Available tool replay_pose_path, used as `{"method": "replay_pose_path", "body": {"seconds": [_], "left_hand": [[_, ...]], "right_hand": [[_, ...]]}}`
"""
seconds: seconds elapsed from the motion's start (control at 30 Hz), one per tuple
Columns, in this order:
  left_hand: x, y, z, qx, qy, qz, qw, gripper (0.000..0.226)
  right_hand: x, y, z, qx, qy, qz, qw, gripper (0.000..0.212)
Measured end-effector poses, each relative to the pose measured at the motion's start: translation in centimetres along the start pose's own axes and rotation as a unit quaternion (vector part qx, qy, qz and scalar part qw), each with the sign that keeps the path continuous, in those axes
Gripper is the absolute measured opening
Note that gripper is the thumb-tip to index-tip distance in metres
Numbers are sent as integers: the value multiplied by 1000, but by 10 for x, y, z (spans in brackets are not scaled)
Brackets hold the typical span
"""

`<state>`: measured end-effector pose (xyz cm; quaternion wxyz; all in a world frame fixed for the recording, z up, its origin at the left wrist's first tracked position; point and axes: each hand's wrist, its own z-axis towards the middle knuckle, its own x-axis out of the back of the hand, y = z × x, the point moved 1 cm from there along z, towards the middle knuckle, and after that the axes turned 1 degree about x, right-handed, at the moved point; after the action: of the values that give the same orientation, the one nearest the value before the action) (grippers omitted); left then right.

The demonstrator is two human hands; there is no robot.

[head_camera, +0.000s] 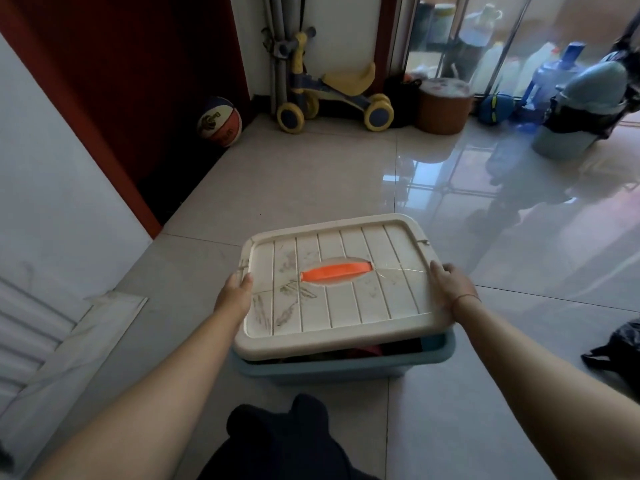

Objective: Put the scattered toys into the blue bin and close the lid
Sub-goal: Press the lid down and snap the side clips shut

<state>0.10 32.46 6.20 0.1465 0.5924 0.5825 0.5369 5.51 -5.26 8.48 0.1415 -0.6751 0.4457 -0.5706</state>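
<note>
A cream ribbed lid (349,299) with an orange handle (336,271) hovers over the blue bin (346,367), its near edge raised above the bin's rim. My left hand (233,294) grips the lid's left edge, thumb on top. My right hand (446,289) grips the right edge. Through the gap under the lid I see dark and red toys (367,349) inside the bin; most of the contents are hidden.
A white wall panel (52,237) runs along the left. Far off stand a basketball (219,121), a yellow ride-on toy (332,95), a brown round stool (443,105) and water jugs (554,71). A black bag (620,351) lies at the right.
</note>
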Motion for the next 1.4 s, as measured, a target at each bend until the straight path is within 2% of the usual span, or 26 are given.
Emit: {"method": "replay_pose_path", "body": {"seconds": [0.27,0.37,0.5,0.6,0.67,0.77,0.83,0.9,0.97,1.0,1.03,1.1,1.13,1.2,1.27,1.4], "left_hand": [[-5,-34,-39,-26,31,74,996,47],[-1,-33,-30,-1,21,64,998,50],[3,-34,-4,40,41,89,994,54],[3,-32,5,24,-1,60,998,61],[2,-32,4,14,-21,45,999,56],[1,-26,0,16,-38,9,999,52],[2,-30,3,51,-36,-42,997,61],[4,-38,9,147,-41,-113,982,84],[5,-41,11,223,-94,-191,951,104],[4,-43,11,218,-91,-210,949,100],[3,-40,7,199,-75,-214,953,85],[-1,-40,4,160,17,-174,972,57],[-2,-39,1,135,59,-141,979,52],[-4,-37,-3,82,112,-93,986,49],[-5,-37,-5,56,122,-59,989,50],[-6,-31,-6,24,136,19,990,50]], "right_hand": [[-15,56,-44,-36,-17,37,999,39],[-18,45,-31,-40,-11,4,999,38],[-20,17,-8,-26,8,-54,998,49],[-23,13,3,-46,-33,-47,997,48],[-25,19,7,-55,-43,-28,997,47],[-28,29,8,-43,-38,-17,998,62],[-28,28,7,-42,-39,1,998,64],[-25,28,8,-59,-51,49,996,64],[-22,34,10,-100,-77,102,987,83],[-20,39,10,-125,-89,123,980,92],[-20,45,12,-142,-95,140,975,92],[-20,48,9,-145,-91,144,975,72],[-20,48,9,-131,-67,138,979,61],[-20,47,9,-90,0,125,988,46],[-21,45,8,-52,37,95,993,50],[-25,42,6,-31,40,37,998,55]]}}
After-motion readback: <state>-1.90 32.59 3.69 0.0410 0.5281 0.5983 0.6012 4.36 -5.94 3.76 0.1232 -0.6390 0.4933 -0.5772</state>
